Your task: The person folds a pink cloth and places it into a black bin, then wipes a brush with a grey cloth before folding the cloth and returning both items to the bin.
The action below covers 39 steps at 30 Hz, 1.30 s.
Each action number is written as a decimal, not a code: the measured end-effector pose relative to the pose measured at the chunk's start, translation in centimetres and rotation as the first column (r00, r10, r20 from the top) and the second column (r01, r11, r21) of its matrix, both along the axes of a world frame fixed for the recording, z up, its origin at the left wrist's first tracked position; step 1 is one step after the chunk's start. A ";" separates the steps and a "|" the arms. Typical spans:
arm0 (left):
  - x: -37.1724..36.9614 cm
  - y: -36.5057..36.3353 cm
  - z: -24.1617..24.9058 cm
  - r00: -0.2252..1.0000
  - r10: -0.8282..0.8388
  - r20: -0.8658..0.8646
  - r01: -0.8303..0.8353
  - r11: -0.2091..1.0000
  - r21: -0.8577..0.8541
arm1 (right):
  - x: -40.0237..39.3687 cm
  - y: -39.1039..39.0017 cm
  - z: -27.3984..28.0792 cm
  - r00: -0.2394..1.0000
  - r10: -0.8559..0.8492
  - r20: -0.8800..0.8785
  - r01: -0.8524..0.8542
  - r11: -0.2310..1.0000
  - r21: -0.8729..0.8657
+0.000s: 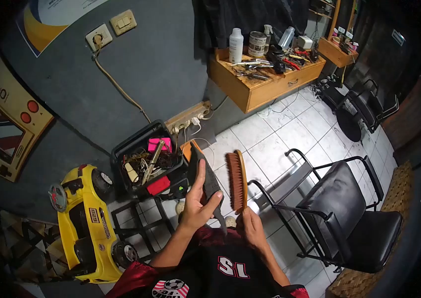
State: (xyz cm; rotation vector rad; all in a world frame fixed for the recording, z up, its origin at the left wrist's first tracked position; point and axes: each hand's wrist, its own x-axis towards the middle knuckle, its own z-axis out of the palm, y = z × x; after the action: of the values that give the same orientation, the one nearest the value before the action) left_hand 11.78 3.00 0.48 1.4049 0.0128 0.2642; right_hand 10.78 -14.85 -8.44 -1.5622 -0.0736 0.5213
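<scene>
My left hand (200,207) is closed around a long dark grey flat piece (205,176), with the thumb across its near side. The piece tapers toward my body; its exact kind I cannot make out. In my right hand (252,227) is the handle end of a wooden brush (237,180), held upright, its brown bristles facing left toward the grey piece. A narrow gap separates the brush from the piece. Both hands are in front of my black and red shirt (210,263).
Left of my hands are a black crate (121,149) of cords and tools and a yellow toy car (88,218). A black chair (344,208) stands right. Ahead, a wooden wall drawer (270,89) carries bottles, a can and tools. A power strip (188,116) is by the wall.
</scene>
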 end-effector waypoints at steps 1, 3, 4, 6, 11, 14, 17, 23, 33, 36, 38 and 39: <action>0.0 0.2 -0.3 1.000 -0.004 0.017 0.003 1.000 0.011 | 0.0 0.5 0.7 0.995 0.035 0.094 -0.046 0.992 0.118; 0.2 0.7 -0.2 0.988 0.032 0.149 -0.057 0.984 0.166 | 0.5 1.3 0.7 0.972 0.125 0.199 -0.145 0.985 0.093; 0.2 1.2 0.0 0.987 0.025 0.156 -0.048 0.987 0.151 | 0.8 1.8 0.5 0.963 0.159 0.216 -0.160 0.987 -0.013; -0.2 2.1 0.9 0.987 0.042 0.157 -0.064 0.989 0.134 | 1.5 2.7 -1.0 0.941 0.263 0.214 -0.215 0.951 -0.221; -1.2 4.2 1.0 0.986 0.168 -0.007 -0.166 0.970 -0.179 | 2.2 2.8 -8.2 0.930 0.361 0.065 -0.325 0.893 -0.311; -1.8 6.0 1.1 0.978 0.210 -0.008 -0.210 0.970 -0.120 | 2.6 3.7 -7.9 0.947 0.318 0.049 -0.258 0.843 -0.472; -2.3 8.0 0.9 0.972 0.232 -0.027 -0.233 0.972 -0.042 | 3.3 6.1 -3.6 0.969 0.231 -0.087 -0.243 0.955 -0.170; -1.9 12.1 -0.1 0.915 0.371 0.160 -0.375 0.927 -0.004 | 2.6 12.4 5.9 0.887 0.461 0.039 -0.460 0.887 -0.024; -0.2 20.6 1.2 0.894 0.424 0.147 -0.325 0.837 -0.441 | 3.8 16.8 -8.3 0.858 0.513 -0.017 -0.433 0.706 -0.561; -0.2 23.2 -0.7 0.928 0.351 0.121 -0.323 0.925 -0.201 | 4.2 20.4 -3.3 0.930 0.328 -0.164 -0.365 0.873 -0.324; 0.4 24.0 -1.3 0.920 0.378 0.103 -0.362 0.920 -0.148 | 4.5 22.8 0.5 0.939 0.272 -0.211 -0.278 0.961 0.002; 0.8 24.4 -1.3 0.906 0.414 0.092 -0.407 0.909 -0.088 | 4.4 23.9 2.2 0.942 0.262 -0.209 -0.268 0.964 0.000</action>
State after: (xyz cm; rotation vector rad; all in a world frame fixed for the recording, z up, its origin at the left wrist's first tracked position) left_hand 12.56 27.42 -0.83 1.3089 0.2294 0.6859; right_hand 15.18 9.07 -6.20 -1.5256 -0.1179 0.8994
